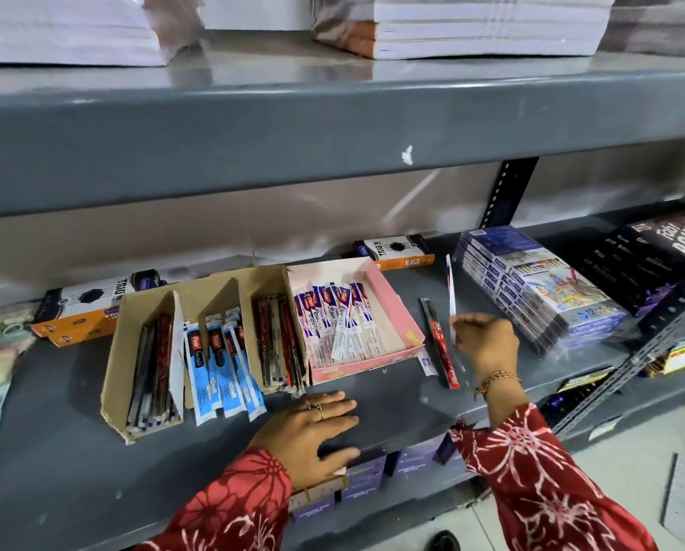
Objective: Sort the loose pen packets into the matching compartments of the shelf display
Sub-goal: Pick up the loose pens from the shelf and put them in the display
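A brown cardboard display (114, 375) on the grey shelf has three compartments: dark packets (153, 371) on the left, blue packets (223, 363) in the middle, red-black packets (279, 344) on the right. Beside it a pink box (392, 300) holds white-blue packets (336, 316). My right hand (486, 340) pinches a thin white-blue packet (451, 286), held upright on edge. A loose red packet (440, 344) and a small white packet (426, 361) lie just left of that hand. My left hand (313, 431) rests flat on the shelf, holding nothing.
Orange-black boxes (86, 308) stand behind the display, another box (396, 252) sits behind the pink box. A stack of blue colour-set packs (539, 292) lies right of my hand, dark biscuit packs (659, 256) beyond. The shelf above (332, 145) overhangs closely.
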Available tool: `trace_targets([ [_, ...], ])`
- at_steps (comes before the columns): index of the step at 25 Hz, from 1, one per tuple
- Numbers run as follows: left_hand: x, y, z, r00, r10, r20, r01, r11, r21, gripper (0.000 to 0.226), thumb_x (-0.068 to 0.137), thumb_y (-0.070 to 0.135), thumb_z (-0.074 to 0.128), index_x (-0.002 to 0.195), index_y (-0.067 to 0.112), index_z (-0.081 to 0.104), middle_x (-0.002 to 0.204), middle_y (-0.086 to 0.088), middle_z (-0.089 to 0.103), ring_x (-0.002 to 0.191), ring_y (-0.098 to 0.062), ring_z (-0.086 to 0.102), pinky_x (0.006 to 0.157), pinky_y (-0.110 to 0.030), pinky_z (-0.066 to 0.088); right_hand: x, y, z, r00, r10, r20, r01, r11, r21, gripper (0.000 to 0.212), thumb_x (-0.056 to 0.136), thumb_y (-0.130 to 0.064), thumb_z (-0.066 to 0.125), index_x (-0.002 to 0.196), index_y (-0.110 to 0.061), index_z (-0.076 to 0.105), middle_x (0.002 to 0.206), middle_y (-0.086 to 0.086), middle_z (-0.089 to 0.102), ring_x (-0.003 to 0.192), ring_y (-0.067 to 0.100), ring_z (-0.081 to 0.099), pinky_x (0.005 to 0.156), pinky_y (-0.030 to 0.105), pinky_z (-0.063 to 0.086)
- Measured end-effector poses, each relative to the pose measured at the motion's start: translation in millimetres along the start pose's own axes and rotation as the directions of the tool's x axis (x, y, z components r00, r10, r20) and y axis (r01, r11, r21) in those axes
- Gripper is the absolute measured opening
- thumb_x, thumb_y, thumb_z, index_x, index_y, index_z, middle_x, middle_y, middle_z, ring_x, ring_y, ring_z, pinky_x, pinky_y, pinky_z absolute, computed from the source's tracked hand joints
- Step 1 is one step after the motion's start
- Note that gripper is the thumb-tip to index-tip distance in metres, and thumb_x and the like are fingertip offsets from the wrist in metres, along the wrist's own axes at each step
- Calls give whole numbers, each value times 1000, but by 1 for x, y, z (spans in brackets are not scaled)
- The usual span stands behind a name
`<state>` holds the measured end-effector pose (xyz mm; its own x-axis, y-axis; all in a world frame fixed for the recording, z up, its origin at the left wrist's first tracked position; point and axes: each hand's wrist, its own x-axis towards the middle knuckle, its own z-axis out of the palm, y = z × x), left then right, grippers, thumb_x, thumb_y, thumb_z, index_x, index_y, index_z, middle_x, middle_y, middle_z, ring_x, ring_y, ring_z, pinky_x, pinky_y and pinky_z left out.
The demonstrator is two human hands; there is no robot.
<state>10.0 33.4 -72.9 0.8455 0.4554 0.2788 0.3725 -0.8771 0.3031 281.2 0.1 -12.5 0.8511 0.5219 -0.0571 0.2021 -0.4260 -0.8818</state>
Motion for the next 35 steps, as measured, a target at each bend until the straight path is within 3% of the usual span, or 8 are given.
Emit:
trace_targets([
  [4, 26, 25, -40, 896, -414, -162, 269, 796, -542, 26, 87, 44, 55, 111, 35, 60, 110, 29, 55, 96, 21, 51, 82, -6, 42, -20, -29, -13, 855, -127, 503, -202, 812, 548, 23, 89, 4, 48, 73, -3, 63, 72, 17, 69, 60, 22, 68, 62, 36, 59],
  [9, 61, 39, -78, 651, -757, 57, -74, -138, -988, 26, 78, 12, 63, 104, 11, 61, 99, -6, 69, 92, -17, 65, 83, -30, 53, -57, -41, 1, 371, -174, 912, -432, 837, 335, 19, 75, 1, 52, 74, -5, 70, 66, 16, 72, 52, 22, 68, 47, 32, 59],
  [14, 51, 41, -80, 523, -845, 111, -117, -200, -973, 16, 85, -5, 56, 88, 7, 66, 75, -5, 73, 70, -15, 69, 65, -27, 56, -68, -44, 8, 226, -138, 964, -386, 896, 219, 16, 77, -7, 56, 82, -5, 71, 74, 18, 74, 58, 22, 71, 51, 32, 61],
  [21, 44, 28, -85, 450, -886, 112, -288, -263, -921, 12, 92, 8, 51, 93, 5, 63, 75, -4, 74, 71, -17, 70, 67, -28, 56, -62, -42, 5, 386, -112, 916, -235, 948, 215, 24, 82, 9, 57, 74, -7, 73, 66, 8, 75, 57, 17, 71, 51, 24, 59],
  [26, 26, 16, -88, 410, -903, -128, -260, 19, -966, 17, 95, 18, 50, 102, 8, 61, 96, -8, 71, 83, -18, 69, 76, -30, 55, -62, -38, 10, 522, -142, 841, -164, 951, 263, 19, 80, 5, 62, 77, -11, 72, 62, -4, 73, 57, 9, 58, 43, 14, 42],
  [28, -4, 9, -78, 488, -795, -359, -74, 373, -925, 28, 90, 43, 53, 105, 22, 64, 103, 3, 70, 95, -16, 66, 82, -28, 52, -63, -40, 14, 524, -165, 836, -206, 927, 312, 21, 82, 6, 57, 87, -9, 70, 68, -2, 76, 62, 9, 65, 48, 14, 45],
  [31, -65, -15, -58, 758, -315, -571, 222, 948, -228, 47, 89, 59, 43, 111, 23, 63, 107, 14, 65, 103, -10, 59, 89, -19, 43, -79, -52, 27, 427, -208, 880, -286, 892, 349, 30, 84, 13, 48, 94, -7, 67, 77, 4, 77, 72, 12, 72, 55, 15, 54],
  [35, -115, -35, -47, 907, -203, -369, 276, 949, 155, 65, 89, 65, 33, 109, 14, 69, 108, -3, 68, 105, -15, 57, 88, -29, 46, -120, -78, 71, 507, -256, 823, -91, 934, 346, 25, 78, 12, 61, 88, -11, 61, 75, 7, 65, 60, 10, 66, 52, 16, 52],
])
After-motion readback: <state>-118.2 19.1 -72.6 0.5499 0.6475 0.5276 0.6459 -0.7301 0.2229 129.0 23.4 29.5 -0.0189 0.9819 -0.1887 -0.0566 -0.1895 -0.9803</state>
